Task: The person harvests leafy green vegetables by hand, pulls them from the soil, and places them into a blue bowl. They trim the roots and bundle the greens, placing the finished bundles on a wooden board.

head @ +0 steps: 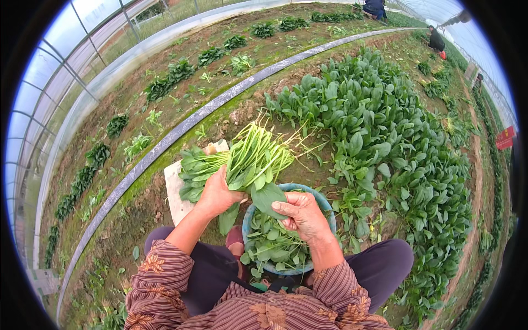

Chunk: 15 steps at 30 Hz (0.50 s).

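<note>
My left hand (pixel 218 193) is closed around a bunch of leafy greens (pixel 258 159), whose pale stems and thin roots point away from me. Between the thumb and fingers of my right hand (pixel 303 214) is the edge of a broad green leaf (pixel 267 200) at the bunch's near end. Below both hands, between my knees, stands a blue round tub (pixel 246 225) holding loose leaves and stems (pixel 276 243). Left of the bunch, more cut greens (pixel 192 173) lie on a pale board (pixel 175 194), partly hidden by my left hand and the bunch.
A dense bed of growing greens (pixel 371 136) fills the right side. A grey flat hose (pixel 198 115) curves along the ground at left. Beyond it lie several bundles of greens (pixel 159 88). Two people, one in dark blue (pixel 374 7) and another (pixel 436 39), crouch far off.
</note>
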Available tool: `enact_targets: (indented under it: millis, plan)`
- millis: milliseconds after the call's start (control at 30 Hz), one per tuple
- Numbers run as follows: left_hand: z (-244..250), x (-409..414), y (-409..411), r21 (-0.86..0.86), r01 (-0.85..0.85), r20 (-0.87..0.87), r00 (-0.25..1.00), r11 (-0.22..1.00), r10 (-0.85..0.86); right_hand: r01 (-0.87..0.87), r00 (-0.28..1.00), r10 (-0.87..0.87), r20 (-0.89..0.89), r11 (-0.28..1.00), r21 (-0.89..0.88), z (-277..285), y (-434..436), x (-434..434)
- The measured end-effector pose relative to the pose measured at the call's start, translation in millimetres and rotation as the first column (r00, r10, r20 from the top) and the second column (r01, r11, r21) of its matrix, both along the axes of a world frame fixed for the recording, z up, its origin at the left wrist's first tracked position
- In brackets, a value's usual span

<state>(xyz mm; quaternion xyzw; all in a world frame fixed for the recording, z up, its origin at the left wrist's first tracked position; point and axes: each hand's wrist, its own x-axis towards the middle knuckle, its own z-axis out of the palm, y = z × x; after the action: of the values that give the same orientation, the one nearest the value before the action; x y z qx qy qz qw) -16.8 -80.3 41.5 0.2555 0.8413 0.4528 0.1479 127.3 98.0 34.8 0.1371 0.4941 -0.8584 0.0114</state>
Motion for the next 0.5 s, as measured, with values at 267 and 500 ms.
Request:
enact_targets:
  millis: [267, 500]
  plan:
    - [4.1, 2.3, 8.4, 0.229, -0.064, 0.212, 0.977, 0.971, 0.015, -0.044, 0.998, 0.045, -0.037, 0.999, 0.016, 7.4, -4.3, 10.0]
    - [4.0, -0.6, 12.3, 0.219, -0.041, 0.176, 0.984, 0.975, 0.002, -0.330, 0.879, 0.475, -0.036, 0.661, 0.674, -2.2, -16.0, 7.1]
